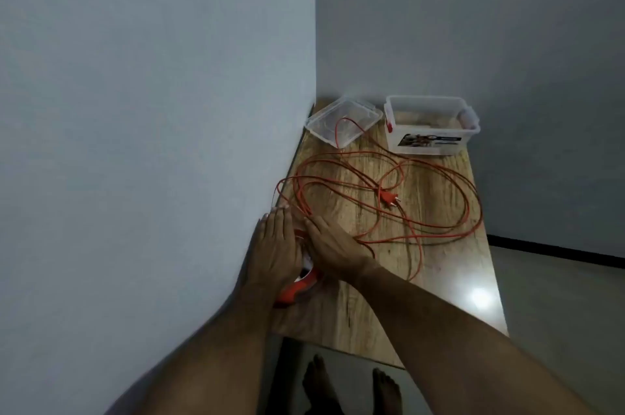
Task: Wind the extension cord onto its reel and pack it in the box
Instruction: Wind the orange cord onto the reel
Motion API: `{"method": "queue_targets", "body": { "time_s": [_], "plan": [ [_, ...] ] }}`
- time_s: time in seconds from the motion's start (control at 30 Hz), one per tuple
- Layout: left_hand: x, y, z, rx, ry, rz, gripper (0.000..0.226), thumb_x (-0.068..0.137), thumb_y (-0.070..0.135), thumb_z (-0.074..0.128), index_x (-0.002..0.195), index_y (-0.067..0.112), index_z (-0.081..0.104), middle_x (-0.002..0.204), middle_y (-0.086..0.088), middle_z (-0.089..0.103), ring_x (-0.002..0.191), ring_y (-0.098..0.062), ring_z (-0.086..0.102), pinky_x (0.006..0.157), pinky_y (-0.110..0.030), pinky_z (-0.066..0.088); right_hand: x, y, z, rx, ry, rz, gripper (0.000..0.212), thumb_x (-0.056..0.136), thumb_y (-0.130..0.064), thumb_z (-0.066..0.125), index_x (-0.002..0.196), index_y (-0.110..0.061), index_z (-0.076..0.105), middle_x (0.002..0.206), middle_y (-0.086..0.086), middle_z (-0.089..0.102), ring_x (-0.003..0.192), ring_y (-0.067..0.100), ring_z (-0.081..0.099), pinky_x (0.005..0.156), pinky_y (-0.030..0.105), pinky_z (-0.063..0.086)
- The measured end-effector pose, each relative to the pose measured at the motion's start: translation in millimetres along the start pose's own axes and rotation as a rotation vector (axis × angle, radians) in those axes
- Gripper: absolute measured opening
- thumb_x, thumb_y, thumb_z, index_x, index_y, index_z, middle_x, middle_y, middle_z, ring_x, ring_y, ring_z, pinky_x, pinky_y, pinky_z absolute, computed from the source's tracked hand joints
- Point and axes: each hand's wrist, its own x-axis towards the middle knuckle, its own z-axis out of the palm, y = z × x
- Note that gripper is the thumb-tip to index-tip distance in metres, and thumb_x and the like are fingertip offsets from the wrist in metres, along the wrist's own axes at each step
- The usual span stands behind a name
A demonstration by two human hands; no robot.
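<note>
An orange extension cord (439, 235) lies in loose loops over the wooden table (456, 282), its orange plug (389, 198) near the middle. An orange and white reel (297, 286) lies at the table's near left, mostly hidden under my hands. My left hand (274, 245) lies flat over the reel with straight fingers. My right hand (333, 245) lies beside it with fingers extended over the cord by the reel. A clear plastic box (436, 144) with a label stands at the far end.
The box's clear lid (324, 120) lies at the far left corner, with a loop of cord on it. A wall (169, 144) runs along the table's left edge. My bare feet (348, 387) stand on the floor below the near edge.
</note>
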Motion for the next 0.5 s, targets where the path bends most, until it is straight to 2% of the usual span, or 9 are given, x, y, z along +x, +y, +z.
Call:
{"method": "queue_targets", "body": {
  "time_s": [0.07, 0.2, 0.3, 0.4, 0.47, 0.5],
  "plan": [
    [-2.1, -5.0, 7.5, -0.048, -0.082, -0.028, 0.060, 0.102, 0.032, 0.029, 0.143, -0.011, 0.041, 0.146, -0.030, 0.045, 0.137, -0.044, 0.045, 0.112, -0.053, 0.038, 0.4, -2.6, 8.0, 0.054, -0.022, -0.012, 0.038, 0.097, -0.028, 0.046, 0.111, -0.001, 0.068, 0.109, 0.018, 0.067, 0.094, 0.031, 0.063, 0.085, 0.044, 0.055],
    [-6.7, -14.1, 31.8, -0.097, -0.243, 0.090, 0.060, 0.095, 0.035, 0.038, 0.125, -0.011, 0.061, 0.128, -0.030, 0.062, 0.119, -0.045, 0.061, 0.099, -0.053, 0.051, 4.8, -5.3, 14.5, 0.233, -0.056, 0.159, 0.031, 0.100, -0.028, 0.049, 0.120, -0.007, 0.061, 0.111, 0.012, 0.063, 0.096, 0.025, 0.058, 0.087, 0.044, 0.050],
    [-4.8, -16.5, 31.2, -0.009, -0.126, 0.177, 0.058, 0.090, 0.033, 0.042, 0.118, -0.012, 0.065, 0.120, -0.030, 0.066, 0.111, -0.045, 0.065, 0.093, -0.054, 0.054, 13.9, -5.9, 11.3, 0.293, -0.126, 0.238, 0.046, 0.101, -0.026, 0.052, 0.143, -0.006, 0.049, 0.112, 0.014, 0.061, 0.100, 0.026, 0.056, 0.091, 0.042, 0.048],
    [-4.3, -16.3, 34.0, -0.074, -0.121, 0.132, 0.059, 0.092, 0.033, 0.039, 0.121, -0.012, 0.063, 0.121, -0.030, 0.065, 0.112, -0.045, 0.065, 0.095, -0.054, 0.053, 23.4, -3.9, 10.8, 0.294, -0.164, 0.264, 0.063, 0.097, -0.023, 0.055, 0.154, -0.006, 0.036, 0.118, 0.020, 0.060, 0.109, 0.032, 0.053, 0.101, 0.042, 0.040],
    [-5.4, -18.4, 41.6, -0.103, -0.070, 0.137, 0.058, 0.091, 0.033, 0.044, 0.121, -0.012, 0.063, 0.122, -0.030, 0.065, 0.113, -0.046, 0.064, 0.095, -0.055, 0.053, 28.8, -2.2, 9.8, 0.314, -0.199, 0.273, 0.059, 0.094, -0.026, 0.056, 0.148, -0.004, 0.044, 0.117, 0.022, 0.060, 0.107, 0.033, 0.051, 0.099, 0.043, 0.038],
    [-5.8, -19.7, 43.4, -0.115, -0.041, 0.156, 0.056, 0.090, 0.033, 0.050, 0.121, -0.012, 0.064, 0.122, -0.030, 0.065, 0.113, -0.046, 0.064, 0.095, -0.055, 0.053, 30.1, -1.7, 8.6, 0.346, -0.211, 0.284, 0.049, 0.093, -0.025, 0.058, 0.136, -0.002, 0.053, 0.111, 0.021, 0.060, 0.101, 0.031, 0.051, 0.093, 0.041, 0.039]
  ]
}}
